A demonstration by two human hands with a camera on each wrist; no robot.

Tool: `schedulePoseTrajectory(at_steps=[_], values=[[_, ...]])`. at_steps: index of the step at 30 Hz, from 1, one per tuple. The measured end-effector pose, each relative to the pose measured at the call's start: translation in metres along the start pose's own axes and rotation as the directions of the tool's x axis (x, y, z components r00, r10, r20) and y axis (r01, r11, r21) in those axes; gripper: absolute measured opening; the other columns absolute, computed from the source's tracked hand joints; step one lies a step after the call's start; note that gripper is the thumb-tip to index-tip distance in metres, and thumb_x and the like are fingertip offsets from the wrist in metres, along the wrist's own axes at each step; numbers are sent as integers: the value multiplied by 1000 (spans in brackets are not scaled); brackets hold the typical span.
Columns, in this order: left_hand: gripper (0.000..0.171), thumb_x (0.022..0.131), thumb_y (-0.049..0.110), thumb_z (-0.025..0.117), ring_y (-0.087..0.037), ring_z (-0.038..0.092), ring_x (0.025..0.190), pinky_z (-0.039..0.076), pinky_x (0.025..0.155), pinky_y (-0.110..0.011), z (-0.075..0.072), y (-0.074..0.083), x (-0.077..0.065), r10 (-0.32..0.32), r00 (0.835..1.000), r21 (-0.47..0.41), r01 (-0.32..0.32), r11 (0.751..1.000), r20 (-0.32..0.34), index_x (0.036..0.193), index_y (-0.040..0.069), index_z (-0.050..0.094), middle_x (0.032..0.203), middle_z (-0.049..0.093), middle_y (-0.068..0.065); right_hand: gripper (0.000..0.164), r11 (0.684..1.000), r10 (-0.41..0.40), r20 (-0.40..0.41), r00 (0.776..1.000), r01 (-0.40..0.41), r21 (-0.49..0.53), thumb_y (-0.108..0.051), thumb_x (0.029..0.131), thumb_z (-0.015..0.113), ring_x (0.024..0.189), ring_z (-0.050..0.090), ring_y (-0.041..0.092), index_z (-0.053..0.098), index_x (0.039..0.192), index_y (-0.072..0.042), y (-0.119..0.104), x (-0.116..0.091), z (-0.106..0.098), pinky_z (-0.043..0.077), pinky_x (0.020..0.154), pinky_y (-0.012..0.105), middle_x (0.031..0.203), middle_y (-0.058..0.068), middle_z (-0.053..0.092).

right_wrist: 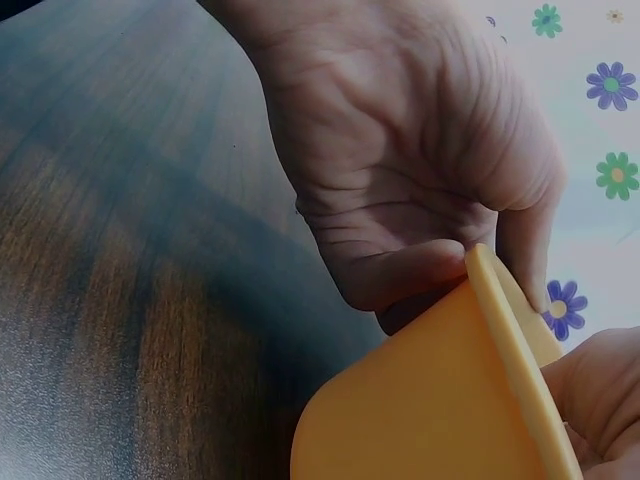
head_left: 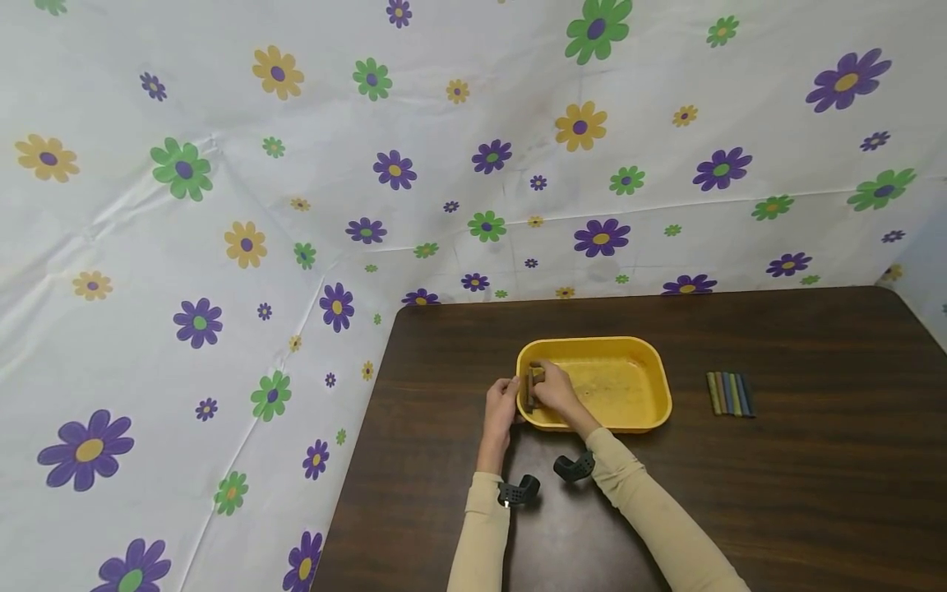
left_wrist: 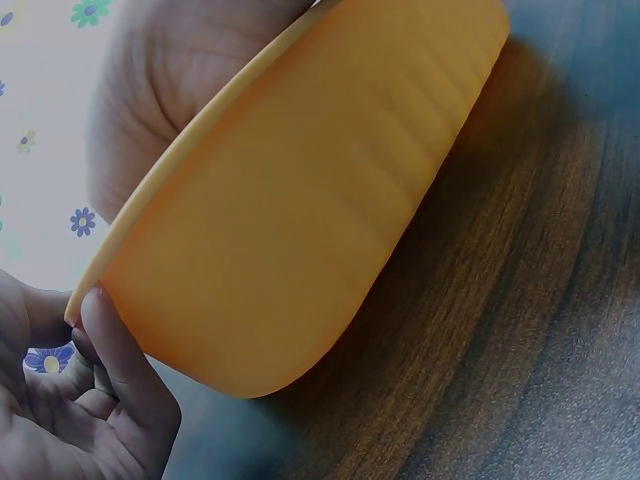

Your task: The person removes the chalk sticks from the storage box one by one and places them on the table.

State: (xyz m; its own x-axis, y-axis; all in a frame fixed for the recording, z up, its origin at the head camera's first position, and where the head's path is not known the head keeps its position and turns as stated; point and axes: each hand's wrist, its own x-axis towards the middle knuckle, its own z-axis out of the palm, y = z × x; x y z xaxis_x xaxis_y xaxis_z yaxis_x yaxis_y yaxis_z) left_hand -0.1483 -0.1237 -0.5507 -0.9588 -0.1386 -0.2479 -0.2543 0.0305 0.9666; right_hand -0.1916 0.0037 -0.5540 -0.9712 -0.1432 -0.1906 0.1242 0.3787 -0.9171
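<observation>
A yellow plastic tub [head_left: 607, 382] stands on the table. At its left end my left hand [head_left: 501, 404] pinches the rim between thumb and fingers; both wrist views show this grip at the corner, the left hand [left_wrist: 90, 400] outside the wall. My right hand [head_left: 555, 388] reaches inside the tub at that same end, its fingers curled at a brown stick-like piece [head_left: 529, 390] along the left wall. In the left wrist view the rim partly covers the right hand [left_wrist: 180, 90], and its fingertips are hidden.
Several slim coloured sticks [head_left: 729, 394] lie side by side in a row to the right of the tub. The dark wood-grain table [head_left: 836, 460] meets flower-patterned white sheeting [head_left: 444, 99] at its back and left edges. Each wrist wears a black strap mount [head_left: 519, 491].
</observation>
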Motion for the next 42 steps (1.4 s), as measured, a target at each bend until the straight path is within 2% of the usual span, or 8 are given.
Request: schedulePoseTrajectory(at_steps=[3, 5, 11, 14, 20, 25, 33, 42], values=[[35, 110, 25, 53, -13, 53, 60, 49, 53, -26, 0, 0, 0, 9, 1000, -5, -9, 1000, -1, 116, -8, 62, 90, 61, -18, 54, 1000, -3, 7, 1000, 3, -5, 13, 82, 58, 91, 65, 31, 59, 136, 10, 0, 0, -1, 55, 70, 35, 110, 26, 70], [36, 110, 29, 54, -12, 52, 60, 47, 52, -23, 0, -8, 5, 16, 1000, -15, -17, 1000, -8, 116, -5, 63, 88, 61, -13, 52, 1000, -10, 10, 1000, 10, -13, 12, 83, 58, 95, 65, 32, 59, 135, 10, 0, 1, -1, 56, 74, 38, 113, 27, 70], [36, 110, 29, 54, -12, 52, 59, 47, 52, -23, -2, -9, 6, 13, 1000, -10, -13, 1000, -9, 115, -5, 63, 89, 61, -12, 47, 1000, 0, 10, 1000, 0, -22, 8, 86, 67, 101, 67, 35, 60, 133, 10, -2, 2, 2, 57, 84, 45, 113, 26, 70], [35, 109, 29, 55, -11, 51, 58, 47, 53, -23, -2, -8, 5, 11, 1000, -14, -11, 1000, -7, 115, -4, 63, 89, 61, -11, 47, 999, -3, -4, 1000, 3, -38, 10, 85, 68, 97, 68, 35, 61, 132, 10, -1, 1, 3, 58, 80, 43, 110, 25, 70], [36, 110, 29, 54, -11, 50, 55, 47, 51, -23, -2, -9, 2, 6, 1000, -21, -6, 1000, 0, 116, -6, 62, 89, 62, -14, 48, 999, 33, 2, 999, -33, 14, 13, 87, 63, 88, 68, 31, 59, 134, 10, 2, -2, 3, 58, 66, 36, 106, 25, 71], [39, 110, 29, 54, -10, 49, 55, 45, 50, -22, -1, -10, 2, 0, 1000, -28, 0, 1000, -2, 118, -9, 61, 91, 63, -19, 49, 999, 41, -7, 999, -41, 20, 13, 86, 63, 84, 69, 28, 59, 134, 9, 3, -2, 3, 58, 66, 35, 103, 23, 72], [36, 112, 17, 47, -13, 51, 57, 47, 51, -25, -2, -7, 5, -18, 1000, -9, 18, 1000, 24, 120, -17, 57, 96, 61, -30, 48, 1000, 22, -24, 999, -22, 19, 13, 84, 64, 80, 68, 26, 60, 132, 8, 3, -1, 1, 58, 66, 35, 100, 22, 72], [36, 110, 28, 54, -10, 49, 55, 46, 50, -22, 0, -7, 2, 10, 1000, -25, -10, 1000, 0, 116, -6, 62, 87, 61, -12, 48, 998, 29, -9, 1000, -29, 63, 13, 86, 66, 82, 70, 29, 59, 133, 9, 2, 0, -2, 60, 66, 36, 103, 25, 72]])
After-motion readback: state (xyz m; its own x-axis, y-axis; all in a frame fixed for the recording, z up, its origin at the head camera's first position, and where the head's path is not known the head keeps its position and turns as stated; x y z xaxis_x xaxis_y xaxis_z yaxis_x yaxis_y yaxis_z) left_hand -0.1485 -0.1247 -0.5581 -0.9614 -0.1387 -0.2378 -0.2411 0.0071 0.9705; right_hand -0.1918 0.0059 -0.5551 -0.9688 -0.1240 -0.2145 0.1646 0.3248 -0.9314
